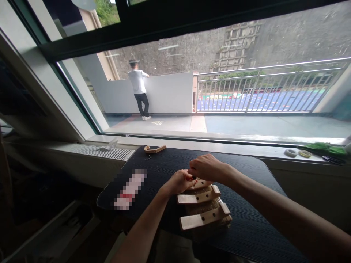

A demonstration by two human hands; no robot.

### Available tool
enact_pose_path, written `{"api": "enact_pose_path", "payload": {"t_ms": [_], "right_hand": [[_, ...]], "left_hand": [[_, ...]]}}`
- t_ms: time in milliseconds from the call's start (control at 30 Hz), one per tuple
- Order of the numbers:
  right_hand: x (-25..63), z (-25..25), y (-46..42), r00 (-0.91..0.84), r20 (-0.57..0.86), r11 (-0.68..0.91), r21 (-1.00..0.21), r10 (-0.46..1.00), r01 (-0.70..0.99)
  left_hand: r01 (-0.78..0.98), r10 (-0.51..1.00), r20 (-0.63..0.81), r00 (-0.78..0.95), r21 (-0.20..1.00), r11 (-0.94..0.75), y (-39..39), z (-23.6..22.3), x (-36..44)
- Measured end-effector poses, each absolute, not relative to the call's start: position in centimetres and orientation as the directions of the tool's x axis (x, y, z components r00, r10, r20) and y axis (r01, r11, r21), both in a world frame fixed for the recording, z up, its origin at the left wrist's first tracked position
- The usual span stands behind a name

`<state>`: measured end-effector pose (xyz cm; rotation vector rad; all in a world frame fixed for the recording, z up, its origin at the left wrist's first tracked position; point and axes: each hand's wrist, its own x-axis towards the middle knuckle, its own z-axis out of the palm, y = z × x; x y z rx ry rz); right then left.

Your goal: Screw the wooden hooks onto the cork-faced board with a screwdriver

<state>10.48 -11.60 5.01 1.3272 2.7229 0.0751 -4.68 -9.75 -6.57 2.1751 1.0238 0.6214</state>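
Note:
My left hand (179, 182) is closed at the far end of a bristly, straw-coloured block (204, 207), its fingers pinched beside the farthest wooden hook (202, 183). Just above and touching it, my right hand (206, 167) is curled into a fist. A small dark and red bit shows between the two hands, but what it belongs to is hidden. Nearer me, a second wooden hook (199, 196) and a third wooden hook (204, 217) lie across the block, each with two dark holes and an upturned right end.
On the black table (246, 204) lie a loose curved wooden hook (155, 149), small screws (148, 157) and a blurred pinkish packet (131, 190). Rolls of tape (291, 152) and a green cloth (325, 148) rest on the windowsill. Outside the window stands a person (138, 83).

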Motion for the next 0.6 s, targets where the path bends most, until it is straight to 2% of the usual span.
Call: {"api": "enact_pose_path", "payload": {"t_ms": [133,367,600], "right_hand": [[9.8,4.7,-11.7,-0.656,-0.088,0.661,0.083,0.75,0.746],[9.4,4.0,-11.8,-0.555,-0.062,0.558,0.11,0.83,0.823],[9.1,4.8,-11.2,-0.599,-0.072,0.604,0.071,0.797,0.794]], "left_hand": [[0.506,0.805,0.128,0.58,0.717,-0.479,-9.7,-6.9,-4.8],[0.558,0.824,0.128,0.552,0.677,-0.479,-9.9,-6.5,-4.4],[0.616,0.843,0.099,0.529,0.638,-0.462,-10.3,-6.1,-4.7]]}}
